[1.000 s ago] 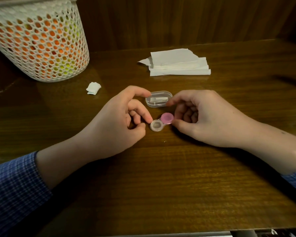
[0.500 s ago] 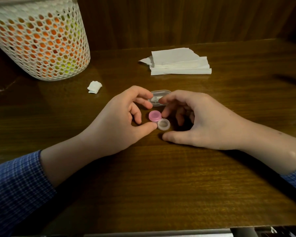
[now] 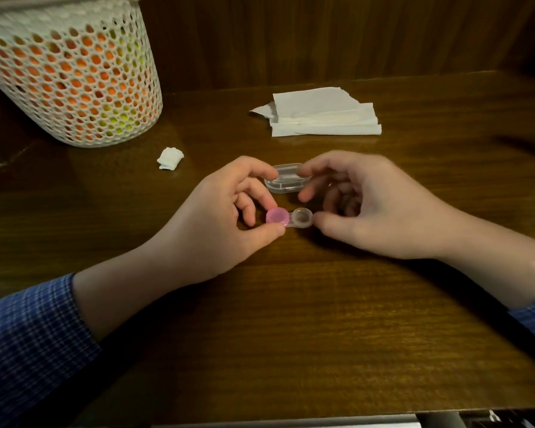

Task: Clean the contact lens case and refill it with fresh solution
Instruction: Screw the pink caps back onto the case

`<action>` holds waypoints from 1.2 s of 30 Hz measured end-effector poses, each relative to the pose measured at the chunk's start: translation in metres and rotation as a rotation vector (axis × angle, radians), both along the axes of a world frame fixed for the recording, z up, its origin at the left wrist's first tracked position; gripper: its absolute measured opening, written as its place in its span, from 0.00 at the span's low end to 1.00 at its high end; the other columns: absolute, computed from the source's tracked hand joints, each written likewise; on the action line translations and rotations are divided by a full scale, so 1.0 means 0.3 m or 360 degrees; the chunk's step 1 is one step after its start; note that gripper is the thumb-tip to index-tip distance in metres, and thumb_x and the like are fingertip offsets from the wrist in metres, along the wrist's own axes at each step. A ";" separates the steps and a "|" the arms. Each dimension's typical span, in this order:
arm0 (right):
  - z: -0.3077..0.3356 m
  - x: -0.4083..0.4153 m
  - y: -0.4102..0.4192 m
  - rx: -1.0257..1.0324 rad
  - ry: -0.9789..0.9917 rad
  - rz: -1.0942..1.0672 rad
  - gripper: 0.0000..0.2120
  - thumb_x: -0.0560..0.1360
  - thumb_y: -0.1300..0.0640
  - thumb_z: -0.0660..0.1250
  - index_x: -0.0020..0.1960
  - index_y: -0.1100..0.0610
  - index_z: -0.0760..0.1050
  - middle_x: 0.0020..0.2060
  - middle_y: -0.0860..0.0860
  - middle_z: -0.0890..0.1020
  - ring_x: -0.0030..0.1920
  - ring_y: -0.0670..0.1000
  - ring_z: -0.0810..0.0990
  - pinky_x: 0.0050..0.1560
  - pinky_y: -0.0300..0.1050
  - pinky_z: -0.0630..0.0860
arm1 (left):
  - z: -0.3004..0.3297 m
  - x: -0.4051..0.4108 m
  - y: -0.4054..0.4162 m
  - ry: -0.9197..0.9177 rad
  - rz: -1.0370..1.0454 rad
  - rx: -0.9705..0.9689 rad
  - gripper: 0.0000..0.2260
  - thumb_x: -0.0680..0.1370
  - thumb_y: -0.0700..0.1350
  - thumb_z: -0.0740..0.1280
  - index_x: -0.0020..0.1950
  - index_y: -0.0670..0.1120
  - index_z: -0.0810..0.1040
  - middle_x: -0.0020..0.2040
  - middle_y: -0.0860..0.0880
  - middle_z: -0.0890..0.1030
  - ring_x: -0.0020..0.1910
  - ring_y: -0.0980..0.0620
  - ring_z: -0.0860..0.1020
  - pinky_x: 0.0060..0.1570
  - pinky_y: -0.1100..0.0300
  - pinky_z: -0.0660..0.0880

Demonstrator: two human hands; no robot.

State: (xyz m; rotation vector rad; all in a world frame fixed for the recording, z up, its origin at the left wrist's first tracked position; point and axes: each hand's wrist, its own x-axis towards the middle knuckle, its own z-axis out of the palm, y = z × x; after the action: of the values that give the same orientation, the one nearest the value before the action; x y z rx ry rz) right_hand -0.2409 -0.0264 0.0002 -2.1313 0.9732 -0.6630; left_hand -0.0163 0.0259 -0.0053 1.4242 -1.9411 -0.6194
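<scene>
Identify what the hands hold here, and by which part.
The lens case: left hand pinches its pink-capped end, right hand touches its clear end.
</scene>
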 end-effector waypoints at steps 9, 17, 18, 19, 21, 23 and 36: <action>0.037 -0.104 -0.104 -0.0113 0.0073 -0.0464 0.10 0.75 0.58 0.73 0.52 0.45 0.80 0.45 0.45 0.84 0.41 0.50 0.85 0.40 0.42 0.83 | -0.009 0.010 0.003 -0.0015 -0.0019 -0.0002 0.25 0.72 0.47 0.79 0.67 0.50 0.76 0.48 0.56 0.81 0.41 0.55 0.80 0.38 0.68 0.77; 0.001 -0.054 -0.105 -0.0287 0.0479 -0.0392 0.20 0.75 0.45 0.73 0.65 0.47 0.79 0.51 0.41 0.80 0.47 0.43 0.80 0.43 0.34 0.74 | -0.017 0.015 0.001 -0.0026 -0.0048 -0.0018 0.15 0.74 0.46 0.77 0.60 0.51 0.80 0.46 0.59 0.82 0.38 0.58 0.78 0.35 0.70 0.74; 0.002 -0.053 -0.105 -0.0288 0.0482 -0.0377 0.18 0.76 0.46 0.72 0.65 0.46 0.79 0.52 0.41 0.79 0.48 0.43 0.80 0.44 0.34 0.75 | -0.018 0.016 0.001 -0.0021 -0.0048 -0.0012 0.13 0.75 0.46 0.77 0.58 0.52 0.81 0.44 0.61 0.81 0.36 0.59 0.78 0.34 0.70 0.74; 0.003 -0.054 -0.104 -0.0275 0.0480 -0.0359 0.16 0.76 0.47 0.72 0.64 0.46 0.80 0.52 0.41 0.80 0.48 0.45 0.80 0.45 0.35 0.75 | -0.019 0.017 0.000 -0.0025 -0.0054 -0.0010 0.11 0.75 0.46 0.76 0.56 0.53 0.82 0.42 0.61 0.81 0.35 0.58 0.77 0.33 0.69 0.74; 0.005 -0.054 -0.100 -0.0257 0.0486 -0.0316 0.13 0.77 0.48 0.71 0.61 0.44 0.81 0.52 0.41 0.79 0.48 0.46 0.80 0.46 0.36 0.77 | -0.020 0.018 -0.001 -0.0051 -0.0080 -0.0030 0.07 0.75 0.46 0.76 0.52 0.54 0.83 0.40 0.56 0.81 0.35 0.56 0.76 0.32 0.66 0.73; 0.008 -0.054 -0.095 -0.0246 0.0500 -0.0272 0.11 0.77 0.50 0.71 0.59 0.43 0.81 0.50 0.39 0.77 0.48 0.46 0.80 0.46 0.36 0.76 | -0.020 0.018 0.000 -0.0061 -0.0114 -0.0060 0.05 0.75 0.46 0.76 0.50 0.54 0.85 0.41 0.54 0.81 0.36 0.53 0.77 0.32 0.65 0.73; 0.080 -0.073 -0.035 -0.0119 0.0408 -0.0005 0.13 0.70 0.43 0.69 0.53 0.39 0.82 0.47 0.37 0.84 0.50 0.37 0.81 0.46 0.37 0.82 | -0.023 0.023 -0.003 -0.0122 -0.0203 -0.0105 0.06 0.75 0.49 0.74 0.52 0.54 0.86 0.45 0.57 0.83 0.39 0.51 0.78 0.33 0.65 0.73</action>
State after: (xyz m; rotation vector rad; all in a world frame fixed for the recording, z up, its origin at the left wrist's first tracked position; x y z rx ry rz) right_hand -0.2628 -0.0367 0.0244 -2.3219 1.1019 -0.4403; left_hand -0.0092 0.0250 -0.0122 1.3087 -2.1053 -0.5597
